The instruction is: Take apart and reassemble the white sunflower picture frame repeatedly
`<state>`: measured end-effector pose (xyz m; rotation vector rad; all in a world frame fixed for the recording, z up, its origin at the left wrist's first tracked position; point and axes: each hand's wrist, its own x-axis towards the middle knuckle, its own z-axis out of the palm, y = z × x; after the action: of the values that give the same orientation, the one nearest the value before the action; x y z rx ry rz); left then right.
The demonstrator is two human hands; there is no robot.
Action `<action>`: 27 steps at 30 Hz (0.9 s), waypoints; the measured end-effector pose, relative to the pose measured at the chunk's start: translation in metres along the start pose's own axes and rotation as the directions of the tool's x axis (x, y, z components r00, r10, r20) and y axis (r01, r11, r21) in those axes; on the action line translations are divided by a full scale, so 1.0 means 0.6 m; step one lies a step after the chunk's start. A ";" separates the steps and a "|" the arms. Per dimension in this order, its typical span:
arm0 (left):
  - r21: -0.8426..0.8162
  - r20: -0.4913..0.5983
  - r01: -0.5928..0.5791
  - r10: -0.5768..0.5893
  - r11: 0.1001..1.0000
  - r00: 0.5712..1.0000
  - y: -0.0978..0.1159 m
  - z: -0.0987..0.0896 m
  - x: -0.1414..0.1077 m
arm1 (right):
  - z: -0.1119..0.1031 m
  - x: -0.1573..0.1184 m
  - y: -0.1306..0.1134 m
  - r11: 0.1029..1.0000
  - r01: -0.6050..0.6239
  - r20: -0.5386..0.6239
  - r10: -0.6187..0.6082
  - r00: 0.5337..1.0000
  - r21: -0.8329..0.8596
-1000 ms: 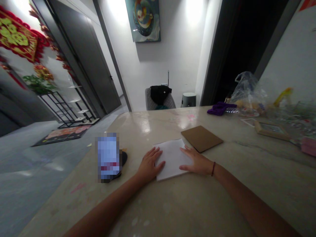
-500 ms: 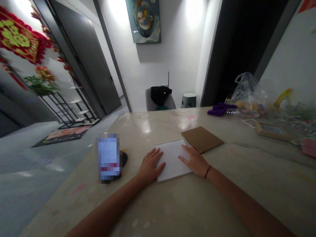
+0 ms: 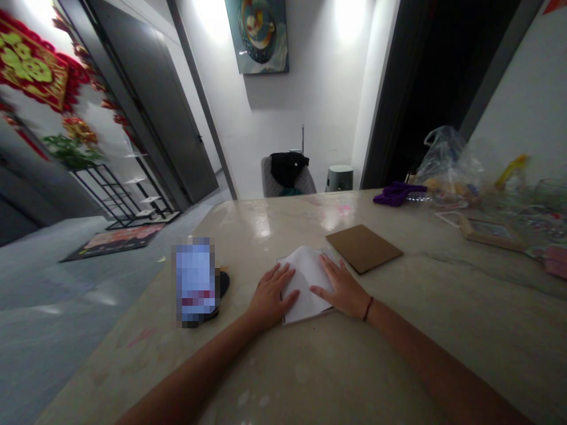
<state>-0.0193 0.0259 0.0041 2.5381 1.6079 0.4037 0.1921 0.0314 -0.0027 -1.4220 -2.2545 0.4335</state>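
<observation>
A white sheet of paper [image 3: 305, 280] lies before me on the table, bulging upward along its middle and far side. Beneath it, the edge of something flat shows at the corners; its kind I cannot make out. My left hand [image 3: 273, 295] rests with spread fingers on the paper's left side. On the right part lies my right hand [image 3: 343, 289], fingers apart and palm down, a thin dark red string around the wrist. Just beyond the right hand is a brown board [image 3: 364, 248], apart from the paper.
A phone [image 3: 195, 280] with a blurred screen stands at the left on a dark holder. Purple cloth [image 3: 397, 193], a clear plastic bag [image 3: 449, 165] and a wooden frame [image 3: 491, 234] lie at the right of the stone table [image 3: 283, 378]. A chair [image 3: 268, 177] stands behind it.
My right hand has slid left, pushing the paper's right side inward. The sheet, flat before, now arches up in the middle. My left hand has hardly moved.
</observation>
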 end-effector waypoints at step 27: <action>0.005 0.052 0.000 -0.001 1.000 0.999 0.003 -0.005 0.002 | -0.040 0.034 0.047 0.935 -0.283 -0.219 0.328 0.919 0.214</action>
<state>-0.0182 0.0260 0.0074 2.5296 1.5933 0.3312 0.2186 0.0627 0.0080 -1.6386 -1.7523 0.5073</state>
